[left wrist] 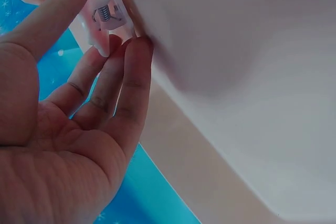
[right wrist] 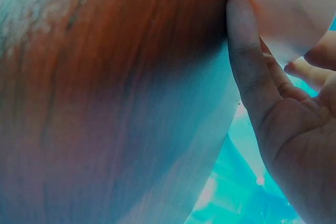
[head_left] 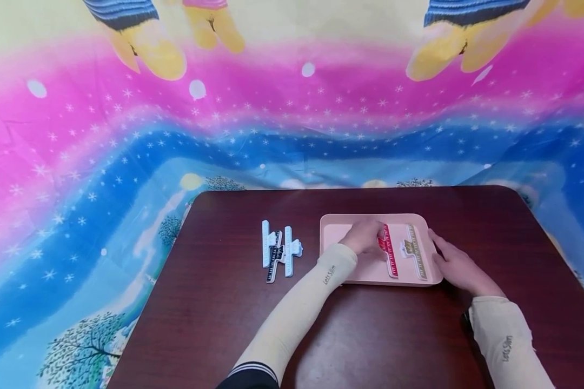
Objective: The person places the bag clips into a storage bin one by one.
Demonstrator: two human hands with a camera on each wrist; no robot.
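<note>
In the head view, my left hand point(head_left: 365, 236) reaches into a pink tray point(head_left: 336, 224) and pinches the handle of a red clip with a piano-key pattern point(head_left: 391, 256). In the left wrist view, the thumb and fingertips hold the clip point(left wrist: 110, 17), its metal spring showing, close to the tray wall. A gold clip point(head_left: 417, 254) of the same pattern lies to its right in the tray. At the tray's right edge, my right hand point(head_left: 459, 267) holds the rim, fingers along the outer wall point(right wrist: 286, 9).
Left of the tray, two pale blue clips point(head_left: 265, 246) and a black clip point(head_left: 274, 265) lie close together on the dark wooden table point(head_left: 224, 319). A colourful printed cloth point(head_left: 292, 119) hangs behind the table and shows past its left and right edges.
</note>
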